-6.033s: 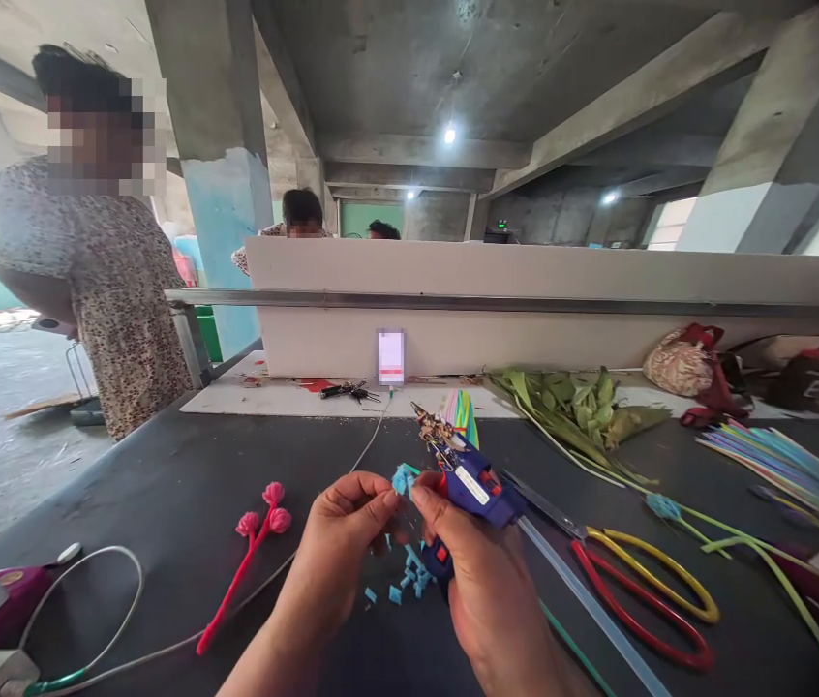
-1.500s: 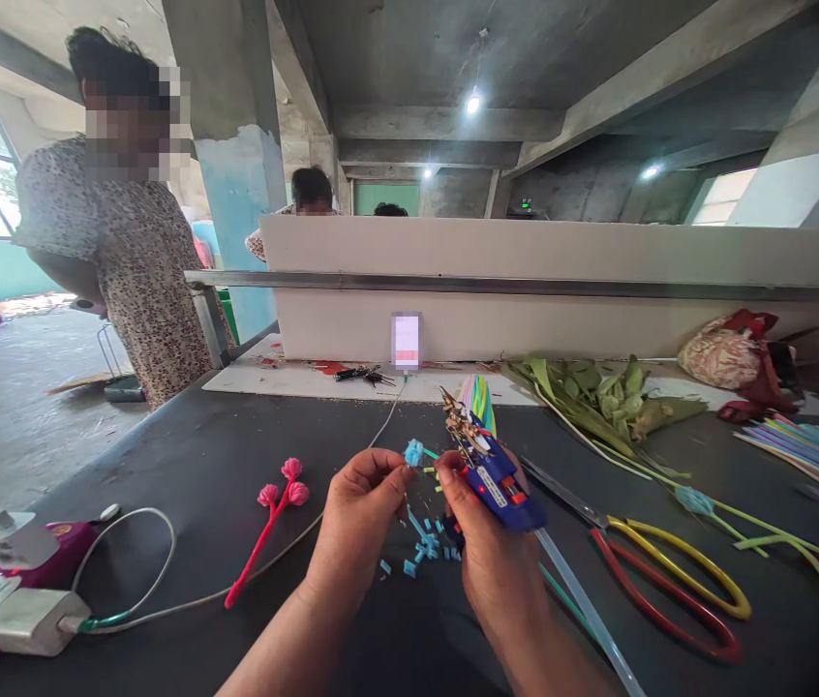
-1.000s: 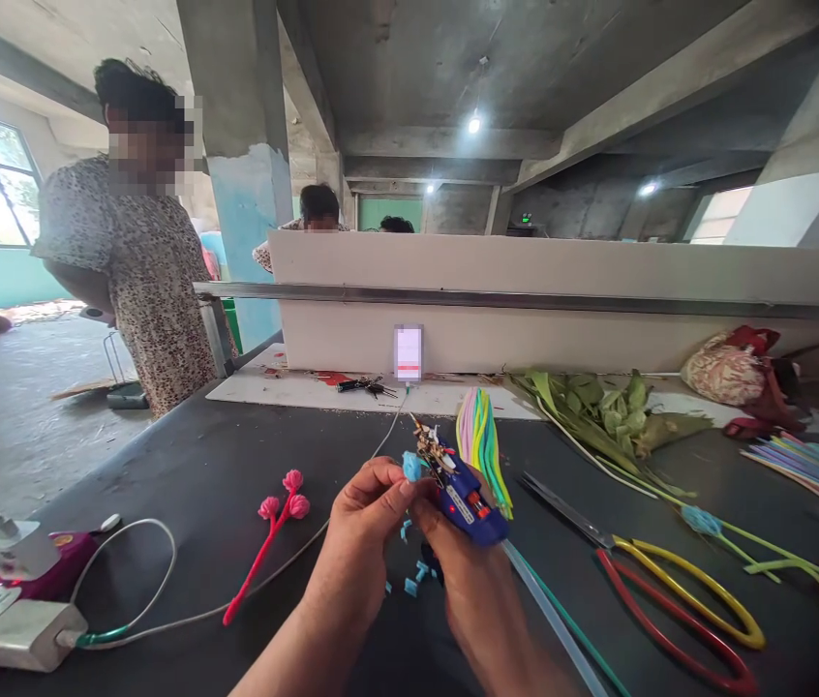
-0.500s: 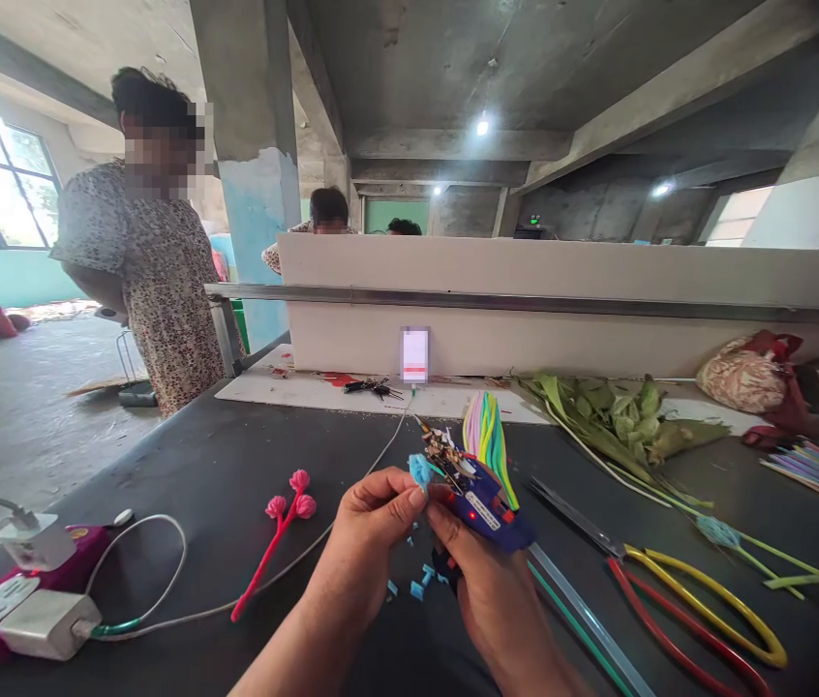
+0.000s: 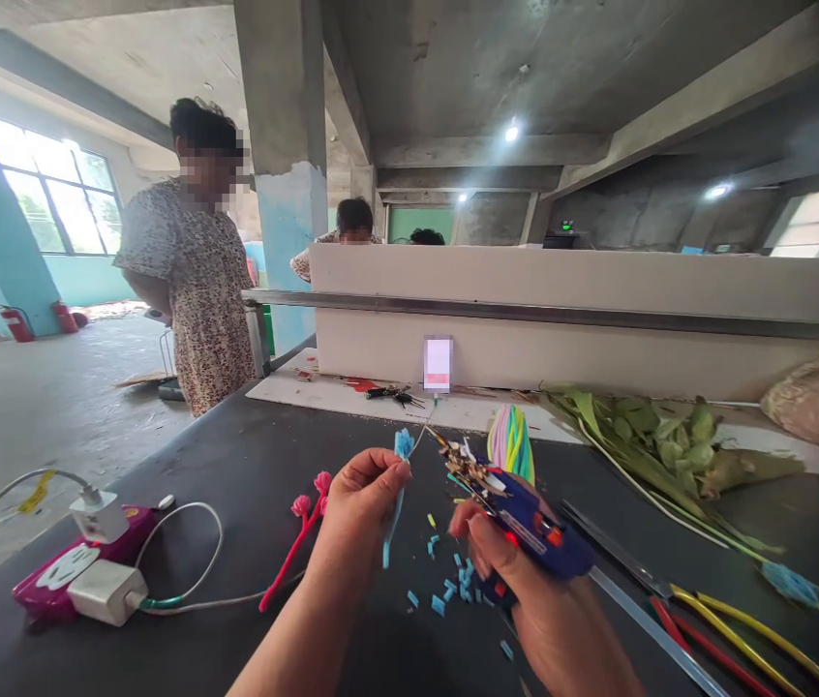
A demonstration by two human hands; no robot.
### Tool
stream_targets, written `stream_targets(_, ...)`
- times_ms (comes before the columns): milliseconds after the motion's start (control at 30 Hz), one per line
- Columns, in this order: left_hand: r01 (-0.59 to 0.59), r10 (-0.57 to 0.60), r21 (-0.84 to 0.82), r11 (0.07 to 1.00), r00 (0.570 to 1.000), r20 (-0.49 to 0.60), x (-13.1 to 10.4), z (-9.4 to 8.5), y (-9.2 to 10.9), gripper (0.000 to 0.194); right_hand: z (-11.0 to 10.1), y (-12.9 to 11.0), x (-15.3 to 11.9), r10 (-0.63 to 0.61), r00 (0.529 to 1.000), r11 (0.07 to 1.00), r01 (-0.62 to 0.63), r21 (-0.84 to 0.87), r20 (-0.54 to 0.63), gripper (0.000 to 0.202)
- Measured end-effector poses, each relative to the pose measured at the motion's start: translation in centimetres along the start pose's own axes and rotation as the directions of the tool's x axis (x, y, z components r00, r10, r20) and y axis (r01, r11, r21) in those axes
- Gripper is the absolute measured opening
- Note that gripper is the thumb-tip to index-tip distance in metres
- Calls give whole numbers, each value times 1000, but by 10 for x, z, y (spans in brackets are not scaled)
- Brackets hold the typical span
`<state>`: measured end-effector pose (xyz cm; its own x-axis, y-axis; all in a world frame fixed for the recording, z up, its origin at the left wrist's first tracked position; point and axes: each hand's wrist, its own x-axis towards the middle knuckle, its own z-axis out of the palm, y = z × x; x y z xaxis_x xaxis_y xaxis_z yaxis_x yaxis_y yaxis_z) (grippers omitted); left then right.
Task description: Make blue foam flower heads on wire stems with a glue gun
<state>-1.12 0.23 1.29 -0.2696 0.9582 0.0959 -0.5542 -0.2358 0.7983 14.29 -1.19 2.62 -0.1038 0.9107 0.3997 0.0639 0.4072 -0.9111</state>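
Observation:
My left hand (image 5: 360, 499) pinches a thin blue stem with a small blue bud (image 5: 402, 444) at its top, held upright above the dark table (image 5: 250, 465). My right hand (image 5: 526, 590) grips a blue glue gun (image 5: 526, 518); its crusted nozzle points up and left, a short gap from the blue stem. A clear glue stick (image 5: 652, 629) sticks out of the gun's back. Several blue cut bits (image 5: 453, 586) lie on the table below both hands. A pink stem with three buds (image 5: 300, 537) lies left of my left hand.
A pink power strip with a white charger (image 5: 82, 581) and cables sits at the left. Coloured strips (image 5: 511, 440), green leaves (image 5: 642, 431), scissors with red and yellow handles (image 5: 729, 639) lie to the right. A phone (image 5: 438, 364) leans on the white partition. A person (image 5: 196, 281) stands at the far left.
My hands have drawn apart: the left lifted the blue stem away from the glue gun's nozzle, the right moved the gun lower and to the right. The camera turned left.

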Motion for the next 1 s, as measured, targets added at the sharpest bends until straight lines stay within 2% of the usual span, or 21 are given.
stream_targets(133, -22, 23, 38, 999, 999, -38, 0, 3, -2, 21, 2, -2, -3, 36, 998, 999, -38, -31, -48, 33)
stream_targets(300, -81, 94, 163, 983, 993, -70, 1, 2, -7, 18, 12, 15, -5, 46, 994, 999, -44, 25, -95, 33)
stream_targets(567, -147, 160, 296, 944, 987, -18, 5, -4, -14, 17, 14, 43, 1, 76, 987, 996, -68, 59, -140, 41)
stream_targets(700, -178, 189, 315, 932, 982, -6, 3, -4, -14, 16, 15, 45, 0, 123, 985, 988, -109, 112, -121, 39)
stream_targets(1000, -157, 169, 324, 933, 986, -9, 3, -5, -14, 15, 15, 42, 2, 84, 990, 992, -71, 109, -115, 43)
